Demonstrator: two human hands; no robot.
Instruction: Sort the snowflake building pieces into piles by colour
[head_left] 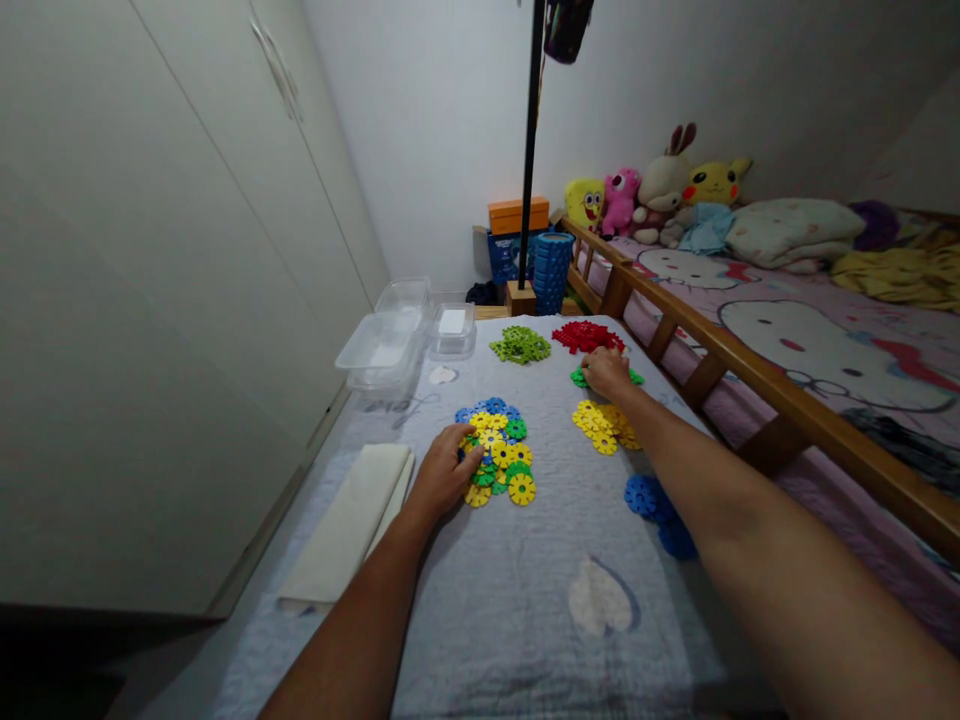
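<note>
A mixed pile of yellow, green and blue notched plastic discs (501, 455) lies mid-table. My left hand (448, 468) rests at its left edge, thumb and fingers apart and touching the discs. My right hand (606, 372) reaches over a small pile of green discs (636, 377), its fingers curled down and closed; whatever they hold is hidden. Just nearer is a pile of yellow discs (604, 427). Blue discs (660, 515) lie closer still, partly behind my right forearm. At the far end are light green pieces (520, 344) and red pieces (587, 336), each heaped apart.
Clear plastic containers (382, 345) and a smaller lidded box (453, 328) stand at the far left. A folded cream cloth (352, 525) lies left of my left arm. Along the right runs a wooden bed rail (720, 360). A black pole (529, 150) rises beyond the table.
</note>
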